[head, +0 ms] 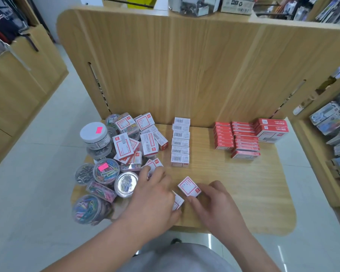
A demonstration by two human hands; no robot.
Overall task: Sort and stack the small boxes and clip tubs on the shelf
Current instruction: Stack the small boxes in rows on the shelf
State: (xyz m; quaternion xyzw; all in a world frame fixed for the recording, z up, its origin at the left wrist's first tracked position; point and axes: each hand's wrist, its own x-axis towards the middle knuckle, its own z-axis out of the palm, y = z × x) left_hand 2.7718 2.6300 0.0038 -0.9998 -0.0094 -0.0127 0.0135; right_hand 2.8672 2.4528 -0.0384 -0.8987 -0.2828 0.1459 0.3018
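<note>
Scene: Shop shelf (234,183), seen from above; sorting under way, part done.
Right hand: The right hand (214,205), lower centre, pinches a white box (189,187) with a red frame, tilted just above the shelf.
Left hand: The left hand (155,193) reaches to the edge of the loose pile (133,138) at centre left, fingertips on a box there. A second box (178,202) peeps from beside its thumb. Whether it grips either cannot be told.
Sorted so far: The barcode row (180,142) of white boxes stands mid-frame; the red boxes (238,140) are stacked at centre right, well apart from it.
Still mixed: The clip tubs (106,172) lie jumbled with white boxes at left.
Doing it well: Likely best to turn the held box barcode-up to match the row, then set it square against the row's near end. Lifting from the pile's edge, not its middle, should keep the tubs from rolling off.
Labels: Barcodes show on the row. Boxes carry a red corner logo, the print too small to read. A pink sticker (99,130) on a white lid looks blank.
</note>
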